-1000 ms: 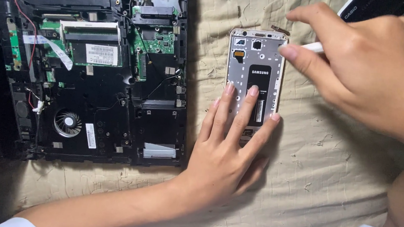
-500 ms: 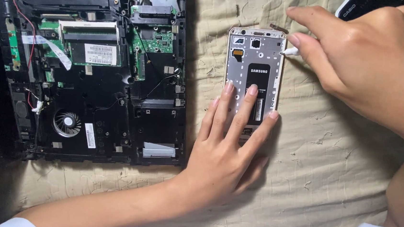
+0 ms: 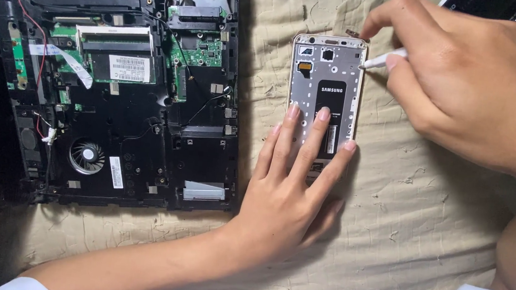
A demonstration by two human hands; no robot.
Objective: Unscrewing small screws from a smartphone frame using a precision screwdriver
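Note:
A smartphone (image 3: 327, 71) with its back cover off lies face down on the beige cloth, showing a grey metal frame and a black battery. My left hand (image 3: 295, 175) rests flat on its lower half, fingers spread and pressing it down. My right hand (image 3: 465, 87) comes in from the upper right and pinches a thin white tool (image 3: 382, 60). The tool's tip touches the phone's upper right edge. A tiny dark bit (image 3: 352, 33) lies just above the phone's top right corner.
An opened black laptop base (image 3: 115, 85) fills the left side, with a green circuit board, a memory module, a round fan and red wires exposed. The beige cloth (image 3: 422, 238) covers the work surface. A dark object (image 3: 496, 7) sits at the top right corner.
My right hand has shifted slightly, and the white tool's tip has gone from the cloth beside the phone to the phone's upper right edge. My left hand has stayed pressed on the phone.

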